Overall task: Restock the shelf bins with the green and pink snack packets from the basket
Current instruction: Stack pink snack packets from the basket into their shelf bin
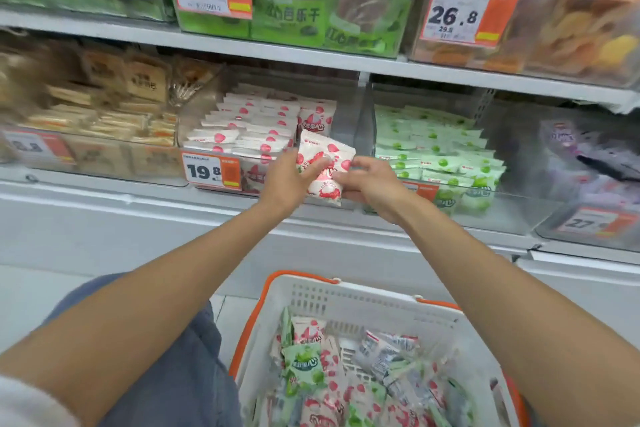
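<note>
Both hands hold pink snack packets (325, 163) just in front of the clear bin of pink packets (256, 128). My left hand (289, 180) grips them from the left, thumb across the front. My right hand (372, 184) pinches their lower right edge. To the right, a second clear bin holds green packets (440, 149). Below, a white basket with orange trim (346, 291) carries a mix of pink and green packets (332, 381).
A bin of brown packets (104, 111) sits left of the pink one, and a bin of purple packets (588, 163) lies far right. The shelf above (311, 57) carries green and orange snack bags with price tags. My blue-trousered leg (180, 364) is beside the basket.
</note>
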### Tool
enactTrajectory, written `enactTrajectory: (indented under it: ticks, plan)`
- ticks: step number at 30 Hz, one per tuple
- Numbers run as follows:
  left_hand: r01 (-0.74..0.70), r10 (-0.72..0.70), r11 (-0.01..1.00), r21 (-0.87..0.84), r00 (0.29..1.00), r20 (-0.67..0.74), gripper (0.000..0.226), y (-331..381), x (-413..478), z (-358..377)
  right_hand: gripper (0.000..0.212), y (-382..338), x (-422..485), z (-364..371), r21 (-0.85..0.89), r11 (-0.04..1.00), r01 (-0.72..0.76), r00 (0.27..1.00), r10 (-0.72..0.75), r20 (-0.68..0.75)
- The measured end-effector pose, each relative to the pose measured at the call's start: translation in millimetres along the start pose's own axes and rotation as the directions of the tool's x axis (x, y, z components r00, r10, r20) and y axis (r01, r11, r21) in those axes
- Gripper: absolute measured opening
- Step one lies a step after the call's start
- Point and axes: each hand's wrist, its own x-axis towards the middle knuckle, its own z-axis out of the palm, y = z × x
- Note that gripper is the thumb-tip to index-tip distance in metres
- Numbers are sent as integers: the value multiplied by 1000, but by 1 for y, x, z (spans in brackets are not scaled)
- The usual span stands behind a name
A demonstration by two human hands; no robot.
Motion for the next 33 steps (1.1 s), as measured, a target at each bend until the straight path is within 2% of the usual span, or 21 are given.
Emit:
enactTrajectory:
  ticks: [2, 4, 6, 8, 9, 12, 14, 16, 17, 19, 22, 29, 33]
  plan:
    - [-33, 44, 988, 151, 996, -73, 40, 2, 30, -12, 16, -22, 27, 10, -36, 997, 69, 994, -72, -81]
    - [-73, 110, 942, 327, 989, -98, 45, -2, 60, -24, 13, -33, 63, 18, -107, 988, 108, 972, -128, -198]
    - [-94, 162, 840, 534, 983, -81, 43, -14, 84, -34, 7, -34, 106, 21, -244, 967, 76, 927, -158, -340]
    - [-75, 110, 701, 709, 994, -3, 45, -29, 102, -38, 9, -27, 141, 21, -356, 934, -12, 883, -157, -442]
    - [-58, 49, 666, 744, 998, 33, 48, -36, 107, -37, 12, -22, 157, 21, -379, 924, -57, 872, -139, -470]
    - [-41, -37, 638, 769, 996, 83, 52, -50, 115, -31, 23, -11, 197, 24, -489, 862, -137, 887, -113, -448]
    - [-62, -22, 630, 774, 995, 97, 52, -52, 118, -29, 7, -4, 217, 27, -586, 793, -170, 912, -98, -397]
    - [-62, -21, 636, 769, 995, 98, 51, -52, 118, -30, 40, 12, 238, 28, -628, 749, -211, 913, -78, -400]
    - [-62, -20, 637, 769, 995, 96, 51, -53, 117, -30, 46, 20, 246, 28, -656, 724, -215, 915, -86, -395]
    - [-60, -13, 638, 768, 996, 89, 51, -52, 116, -30, 41, 32, 259, 24, -692, 691, -210, 918, -104, -383]
    - [-50, -25, 643, 764, 996, 86, 52, -52, 115, -30, 24, 27, 256, 26, -686, 692, -225, 903, -117, -414]
    - [-51, -38, 632, 773, 995, 97, 52, -50, 115, -29, 23, 31, 257, 33, -688, 683, -247, 912, -77, -403]
    - [-55, -41, 630, 775, 994, 104, 52, -48, 113, -30, 34, 30, 260, 35, -619, 749, -239, 903, -63, -425]
